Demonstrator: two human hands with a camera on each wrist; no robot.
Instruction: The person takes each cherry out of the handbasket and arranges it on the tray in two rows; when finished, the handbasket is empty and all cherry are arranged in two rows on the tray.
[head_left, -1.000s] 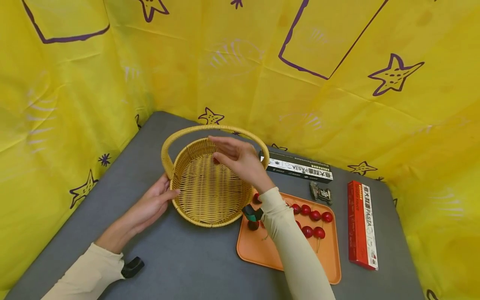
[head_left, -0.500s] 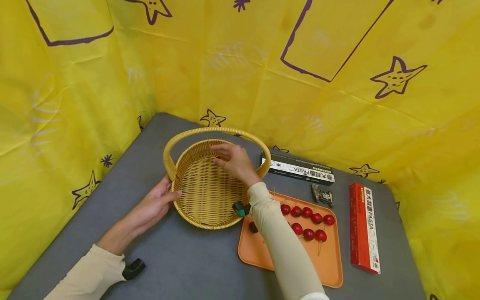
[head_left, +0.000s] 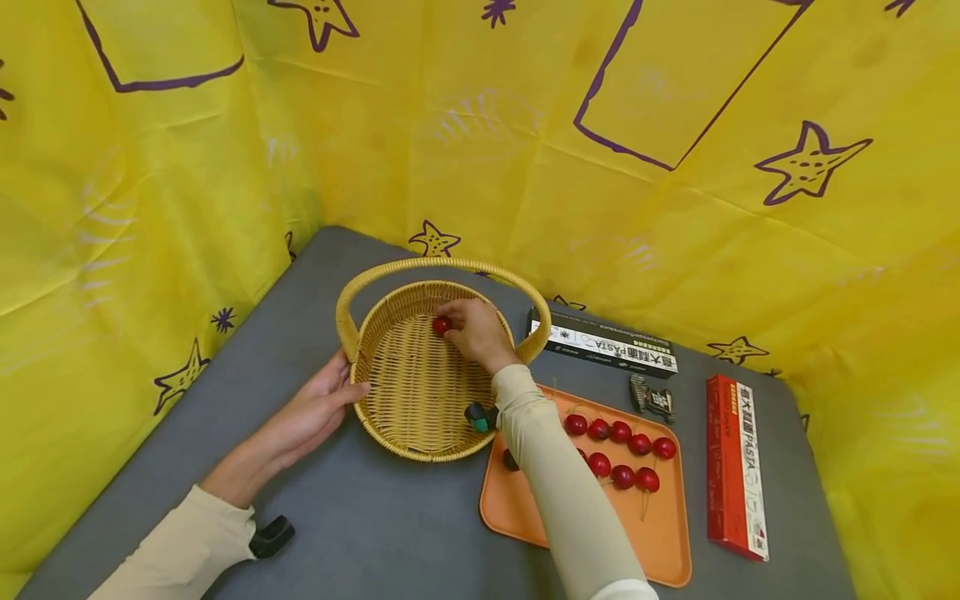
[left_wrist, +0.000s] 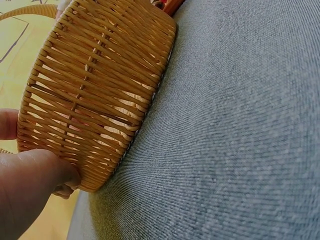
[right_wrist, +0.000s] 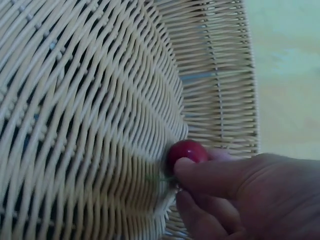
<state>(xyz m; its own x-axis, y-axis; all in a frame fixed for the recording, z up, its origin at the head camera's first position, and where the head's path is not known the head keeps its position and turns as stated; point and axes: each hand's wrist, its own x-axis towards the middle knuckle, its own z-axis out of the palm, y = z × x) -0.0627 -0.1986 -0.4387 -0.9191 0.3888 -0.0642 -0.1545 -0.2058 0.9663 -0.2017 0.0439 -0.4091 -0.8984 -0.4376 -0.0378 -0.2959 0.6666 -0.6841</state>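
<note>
A round yellow wicker basket (head_left: 408, 400) with an arched handle stands on the grey table. At its left rim my left hand (head_left: 318, 407) grips the wall, thumb inside and fingers outside. The left wrist view has that hand (left_wrist: 30, 182) holding the woven side (left_wrist: 90, 85). Inside the basket, near the back right, my right hand (head_left: 480, 335) pinches a red cherry (head_left: 441, 326). Close up in the right wrist view, the cherry (right_wrist: 187, 151) sits between thumb and fingers, against or just above the weave, its green stem pointing left.
An orange tray (head_left: 517, 512) with several cherries (head_left: 622, 477) lies right of the basket, partly under my right forearm. Behind it are a black pasta box (head_left: 607, 343) and a small dark toy-like object (head_left: 652, 398). A red pasta box (head_left: 737, 467) lies far right. Yellow cloth hangs behind.
My right hand has moved down into the basket, and the cherry at its fingertips shows clearly now. My left hand keeps its hold on the rim. The head view has shifted slightly.
</note>
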